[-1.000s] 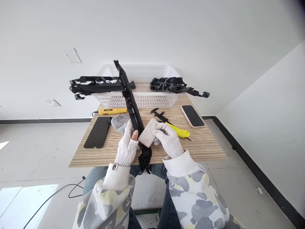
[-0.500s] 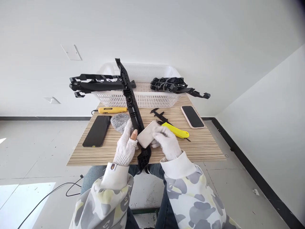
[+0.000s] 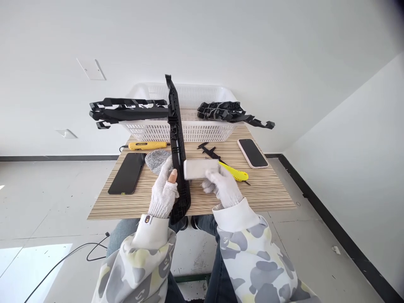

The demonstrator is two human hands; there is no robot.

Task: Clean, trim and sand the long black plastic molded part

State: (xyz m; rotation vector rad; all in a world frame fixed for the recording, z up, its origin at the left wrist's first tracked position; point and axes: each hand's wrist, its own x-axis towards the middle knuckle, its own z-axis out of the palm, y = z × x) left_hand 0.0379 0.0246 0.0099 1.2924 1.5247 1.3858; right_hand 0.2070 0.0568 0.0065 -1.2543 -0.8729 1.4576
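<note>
Gripping one long, ribbed black strip (image 3: 177, 141), the gloved left hand (image 3: 163, 191) holds its near end over the front edge of the table (image 3: 268, 193), while the gloved right hand (image 3: 222, 183) pinches one blurred whitish block (image 3: 198, 169) at its right edge, contact unclear. Two phones (image 3: 126, 173), two yellow tools (image 3: 147, 145) and one caliper (image 3: 212, 154) lie around, leaving room toward the right front corner.

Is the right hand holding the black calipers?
No, the right hand holds a white block; the calipers lie on the table.

Strip (image 3: 178, 147) looks ribbed plastic, semi-matt; block (image 3: 197, 169) smooth, matt. Gloves (image 3: 161, 197) are knit cloth, basket (image 3: 202, 134) plastic, phone screens (image 3: 253, 153) glossy.
</note>
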